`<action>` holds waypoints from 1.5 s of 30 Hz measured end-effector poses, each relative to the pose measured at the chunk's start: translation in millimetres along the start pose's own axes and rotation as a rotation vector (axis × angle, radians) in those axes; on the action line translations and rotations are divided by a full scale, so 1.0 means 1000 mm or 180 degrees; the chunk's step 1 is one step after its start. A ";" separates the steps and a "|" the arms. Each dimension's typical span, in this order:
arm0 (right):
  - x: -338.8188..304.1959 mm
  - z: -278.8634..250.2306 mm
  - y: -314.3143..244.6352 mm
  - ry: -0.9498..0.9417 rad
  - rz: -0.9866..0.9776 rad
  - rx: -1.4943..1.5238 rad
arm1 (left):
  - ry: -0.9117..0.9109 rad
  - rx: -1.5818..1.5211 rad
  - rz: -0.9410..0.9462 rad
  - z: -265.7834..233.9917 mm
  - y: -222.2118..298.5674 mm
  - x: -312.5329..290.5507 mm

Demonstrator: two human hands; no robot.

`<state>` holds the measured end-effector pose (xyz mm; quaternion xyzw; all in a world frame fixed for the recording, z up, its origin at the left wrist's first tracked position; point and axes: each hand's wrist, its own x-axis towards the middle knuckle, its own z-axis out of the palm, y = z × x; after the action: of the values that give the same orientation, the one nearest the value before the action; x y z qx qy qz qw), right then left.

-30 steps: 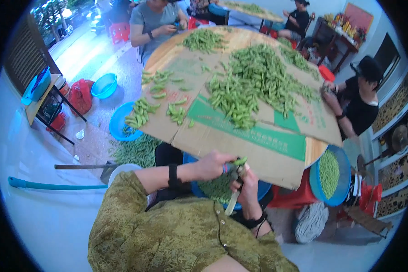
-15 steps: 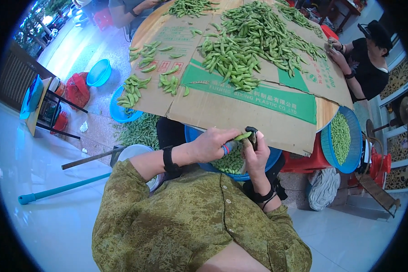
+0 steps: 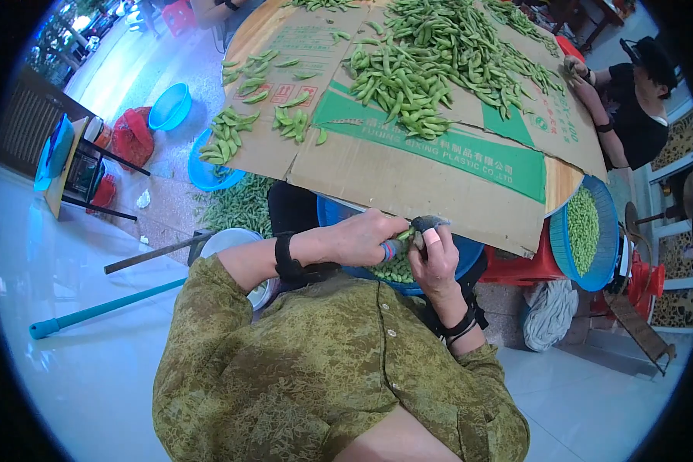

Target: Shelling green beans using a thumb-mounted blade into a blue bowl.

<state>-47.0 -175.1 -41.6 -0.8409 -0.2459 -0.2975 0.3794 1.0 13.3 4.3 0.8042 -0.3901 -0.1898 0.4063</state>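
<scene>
Over a blue basin (image 3: 470, 258), my left hand (image 3: 359, 239) pinches a green edamame pod (image 3: 407, 234), most of it hidden by the fingers. Colored wrapping shows on one of its fingers. My right hand (image 3: 436, 260) closes on the other end of the pod, with dark coverings on some fingertips. Below the hands, shelled green beans (image 3: 393, 269) lie in the basin. In front of me, a large heap of edamame pods (image 3: 431, 65) rests on flattened cardboard (image 3: 408, 189), with a few small clusters of pods (image 3: 227, 135) at its left.
A blue basket of shelled beans (image 3: 584, 231) stands at the right, beside a person in black (image 3: 631, 108). On the floor at left are spent pods (image 3: 239, 204), a white bucket (image 3: 231, 240), a teal pole (image 3: 108, 308) and a red mesh bag (image 3: 132, 135).
My right hand has turned and its covered fingertips have closed over the pod's end, so less of the pod shows. My left hand keeps its pinch. The view has shifted slightly.
</scene>
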 end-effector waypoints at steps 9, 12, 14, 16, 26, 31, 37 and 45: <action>-0.004 -0.006 -0.005 -0.0136 0.0065 0.0000 | 0.0241 0.0160 -0.0136 0.004 -0.009 -0.010; -0.008 -0.008 -0.001 -0.0131 0.0414 0.0332 | 0.0156 0.0283 -0.0128 0.007 -0.007 -0.011; -0.009 -0.010 -0.003 -0.0400 0.0752 0.0600 | 0.0230 0.0366 0.0018 0.015 -0.012 -0.005; -0.014 -0.007 0.003 -0.0467 0.0728 0.0723 | 0.0411 0.0633 0.0509 0.022 -0.017 -0.003; -0.020 -0.007 0.014 -0.0639 0.1027 0.0591 | 0.0797 0.1531 0.1259 0.022 -0.018 -0.006; -0.019 -0.004 0.010 -0.0398 0.2320 0.1394 | 0.1187 0.1832 0.1397 0.025 -0.009 0.000; -0.015 -0.010 -0.013 0.0067 0.3358 0.2874 | 0.1128 0.1568 0.1522 0.028 -0.004 -0.001; -0.006 -0.002 -0.008 -0.0442 0.2821 0.2235 | 0.0948 0.0390 0.0136 0.025 -0.016 -0.002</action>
<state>-57.2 -173.0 -40.9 -0.7048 0.0219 0.0457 0.7076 -8.1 7.8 -24.0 0.8382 -0.3534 -0.0357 0.4138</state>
